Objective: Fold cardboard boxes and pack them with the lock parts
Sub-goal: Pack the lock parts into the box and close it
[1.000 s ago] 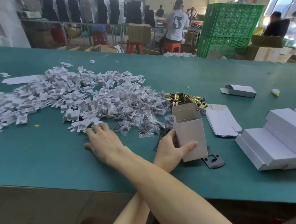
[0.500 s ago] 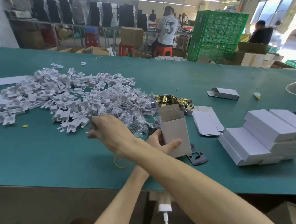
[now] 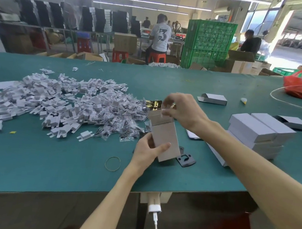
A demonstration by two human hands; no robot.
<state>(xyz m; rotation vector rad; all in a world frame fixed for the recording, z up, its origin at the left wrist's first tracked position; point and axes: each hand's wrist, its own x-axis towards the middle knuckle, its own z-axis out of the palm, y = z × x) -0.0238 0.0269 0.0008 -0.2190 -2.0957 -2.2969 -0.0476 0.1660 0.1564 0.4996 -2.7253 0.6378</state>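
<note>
Our left hand (image 3: 149,152) clamps the box (image 3: 164,136) upright (top flap open) while our right hand (image 3: 183,112) pinches a white piece (image 3: 165,113) at its mouth, above the table (image 3: 67,161).

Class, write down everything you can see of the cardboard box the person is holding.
The cardboard box is a tall, narrow carton of pale grey card, its inside brownish. Its top flaps stand open. It is held upright, slightly tilted, over the green table. The left hand grips its lower part, thumb across the front. The right hand pinches a small white piece at its open mouth.
</note>
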